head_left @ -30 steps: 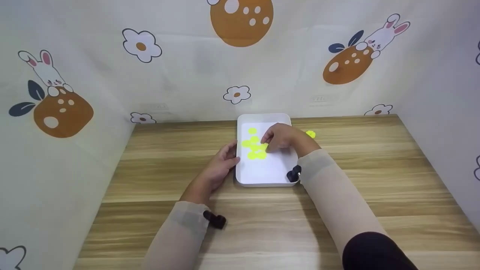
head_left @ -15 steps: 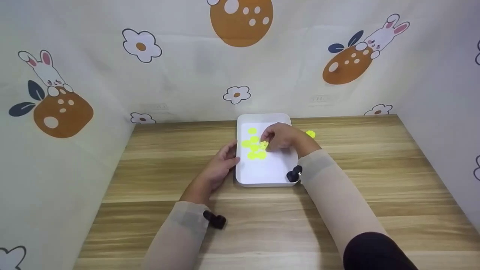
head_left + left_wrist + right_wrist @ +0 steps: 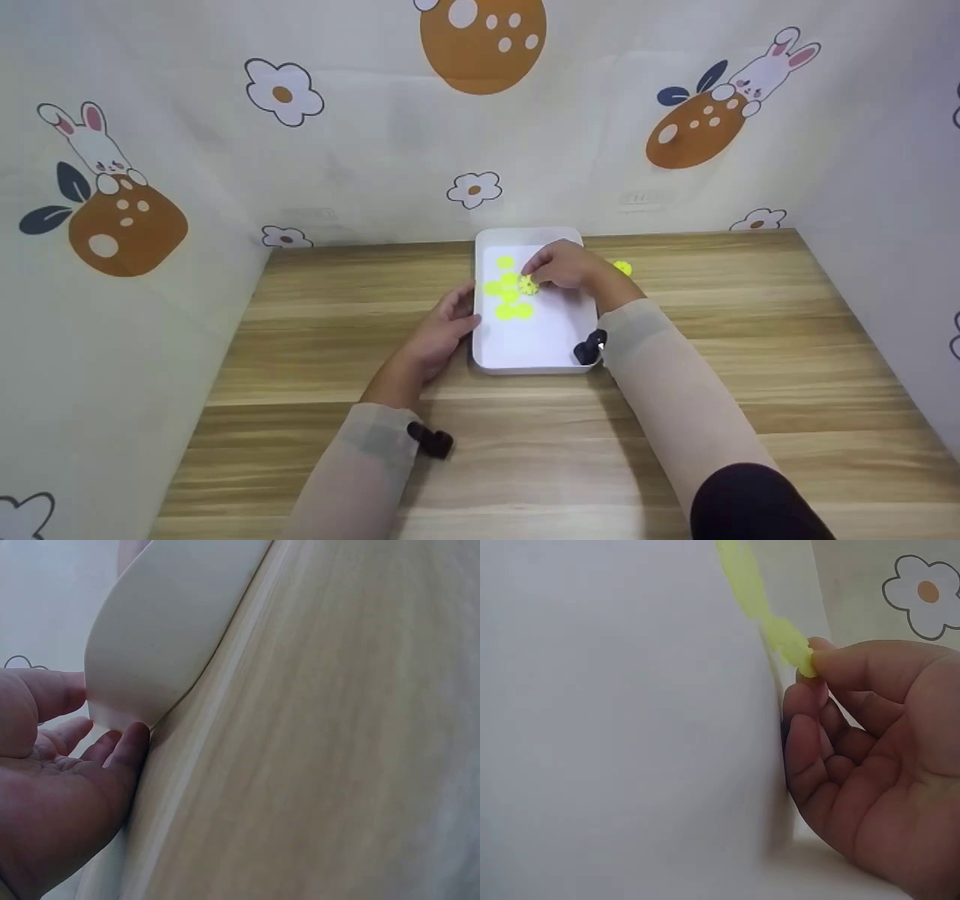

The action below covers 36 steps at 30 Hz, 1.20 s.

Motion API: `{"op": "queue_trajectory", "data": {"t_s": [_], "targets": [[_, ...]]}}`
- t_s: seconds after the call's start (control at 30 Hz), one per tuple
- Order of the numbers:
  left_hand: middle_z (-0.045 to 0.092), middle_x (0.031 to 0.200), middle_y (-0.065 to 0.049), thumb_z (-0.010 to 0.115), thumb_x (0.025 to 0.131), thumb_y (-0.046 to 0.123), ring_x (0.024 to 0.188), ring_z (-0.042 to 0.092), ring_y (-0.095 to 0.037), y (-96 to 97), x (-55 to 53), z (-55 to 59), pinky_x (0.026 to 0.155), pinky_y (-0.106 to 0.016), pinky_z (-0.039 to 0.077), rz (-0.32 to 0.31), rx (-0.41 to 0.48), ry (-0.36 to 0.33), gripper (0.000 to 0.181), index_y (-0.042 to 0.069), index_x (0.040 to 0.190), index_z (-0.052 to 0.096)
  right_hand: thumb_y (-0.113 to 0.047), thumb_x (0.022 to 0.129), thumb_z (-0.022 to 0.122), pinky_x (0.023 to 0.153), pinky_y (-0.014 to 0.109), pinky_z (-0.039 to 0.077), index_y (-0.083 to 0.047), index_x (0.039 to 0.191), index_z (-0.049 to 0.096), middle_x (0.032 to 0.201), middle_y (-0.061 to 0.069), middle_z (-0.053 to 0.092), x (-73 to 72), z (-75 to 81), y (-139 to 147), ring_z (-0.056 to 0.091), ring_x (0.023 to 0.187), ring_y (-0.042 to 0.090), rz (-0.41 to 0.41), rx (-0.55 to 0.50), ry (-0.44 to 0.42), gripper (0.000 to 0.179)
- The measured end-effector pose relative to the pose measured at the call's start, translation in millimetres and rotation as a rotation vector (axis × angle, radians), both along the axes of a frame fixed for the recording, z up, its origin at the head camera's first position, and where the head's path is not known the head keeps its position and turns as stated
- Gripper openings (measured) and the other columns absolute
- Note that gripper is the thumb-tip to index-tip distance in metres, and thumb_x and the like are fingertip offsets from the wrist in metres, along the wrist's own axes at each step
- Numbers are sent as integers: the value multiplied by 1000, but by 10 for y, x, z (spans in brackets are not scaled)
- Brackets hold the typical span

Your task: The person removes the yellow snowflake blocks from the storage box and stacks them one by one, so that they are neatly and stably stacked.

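Note:
A white tray stands at the far middle of the table. Inside it lie several flat bright yellow pieces. My right hand reaches in over the right wall, thumb and forefinger pinching a yellow flower-shaped piece by its edge. The right wrist view shows the pinched piece from the side, other fingers curled below. At the tray's left side, my left hand touches the wall with relaxed fingers. In the left wrist view its fingertips rest low against the outer wall.
Another yellow flower-shaped piece lies on the wooden table just right of the tray, near my right forearm. Printed cloth walls enclose the table's back and sides.
My right hand has lifted slightly away from me with the yellow piece, which now shows its full flower face. The left hand and the tray have stayed put.

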<state>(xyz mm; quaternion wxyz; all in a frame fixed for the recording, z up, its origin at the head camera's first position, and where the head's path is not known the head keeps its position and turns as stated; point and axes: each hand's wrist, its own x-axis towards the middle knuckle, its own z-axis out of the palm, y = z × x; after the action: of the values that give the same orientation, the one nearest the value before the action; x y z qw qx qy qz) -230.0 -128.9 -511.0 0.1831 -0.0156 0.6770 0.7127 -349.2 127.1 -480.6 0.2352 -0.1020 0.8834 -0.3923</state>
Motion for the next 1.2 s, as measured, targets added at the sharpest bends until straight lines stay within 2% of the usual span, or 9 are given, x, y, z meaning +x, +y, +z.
{"op": "queue_trajectory", "data": {"t_s": [0.2, 0.47, 0.67, 0.83, 0.97, 1.2], "targets": [[25, 180, -6, 56, 108, 7, 168, 21, -24, 10, -3, 18, 138, -43, 21, 10, -30, -28, 67, 19, 169, 31, -14, 99, 70, 84, 29, 57, -10, 118, 80, 104, 2, 74, -28, 26, -12, 65, 90, 18, -41, -120, -43, 22], [24, 180, -6, 56, 108, 6, 168, 20, -24, 10, -3, 6, 138, -43, 21, 19, -32, -24, 67, 19, 169, 31, -14, 102, 70, 90, 29, 62, -6, 123, 76, 109, 7, 72, 22, 280, 13, 68, 100, 23, -130, -269, -158, 23], [27, 179, -6, 57, 108, 6, 168, 23, -24, -1, 0, -4, 137, -43, 23, 22, -34, -21, 67, 19, 169, 32, -19, 105, 69, 90, 28, 62, -10, 123, 75, 113, 6, 72, 98, 441, 122, 68, 112, 32, -156, -302, -133, 22], [32, 176, -10, 57, 108, 5, 165, 29, -27, -6, 1, -15, 136, -44, 26, 17, -18, 0, 67, 15, 168, 31, -21, 105, 68, 85, 26, 62, -9, 123, 76, 111, 3, 74, 166, 533, 284, 69, 97, 22, -209, -364, -90, 23], [33, 175, -10, 56, 108, 5, 165, 29, -26, 4, -5, -12, 136, -44, 26, 18, -19, -1, 66, 15, 168, 31, -19, 104, 68, 78, 23, 60, -7, 123, 76, 106, -1, 75, 206, 594, 445, 70, 94, 20, -266, -401, -49, 24], [33, 176, -10, 56, 108, 4, 165, 29, -27, 13, -3, 9, 136, -45, 26, 16, -20, -3, 66, 14, 168, 31, -19, 104, 70, 72, 21, 59, -5, 125, 75, 100, -2, 74, 302, 576, 693, 67, 82, 13, -328, -455, -32, 26]]}}
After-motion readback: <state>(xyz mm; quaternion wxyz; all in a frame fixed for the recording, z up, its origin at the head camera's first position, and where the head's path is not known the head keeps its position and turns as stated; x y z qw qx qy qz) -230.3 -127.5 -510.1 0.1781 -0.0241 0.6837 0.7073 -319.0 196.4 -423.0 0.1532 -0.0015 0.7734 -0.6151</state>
